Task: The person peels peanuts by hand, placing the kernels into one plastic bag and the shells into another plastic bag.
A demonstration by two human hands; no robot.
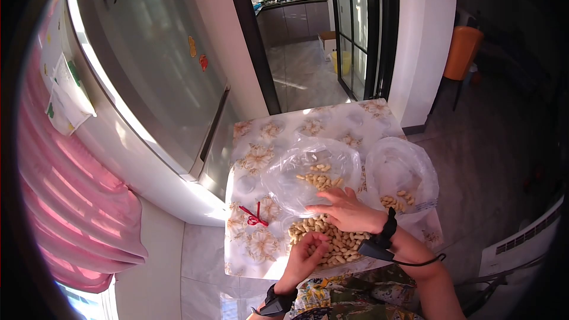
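A heap of unshelled peanuts [339, 244] lies at the near edge of the table, close to my body. My left hand [307, 255] is at the heap's left side with fingers curled and thumb pressed to them; whatever is in the pinch is hidden. Over the heap's far side, my right hand [351, 210] reaches left, fingers apart and seemingly holding nothing. Its fingertips are by the near rim of an opened clear plastic bag [281, 179], which has some peanuts inside. To the right, another clear plastic bag [402, 159] contains a smaller group of peanuts.
A flower-patterned cloth covers the table [258, 157]. Red-handled scissors or a red tie [255, 218] lies at its left. A refrigerator [160, 53] stands to the left, beside a pink curtain [77, 201]. Beyond the table are a glass door [358, 35] and an orange chair [463, 53].
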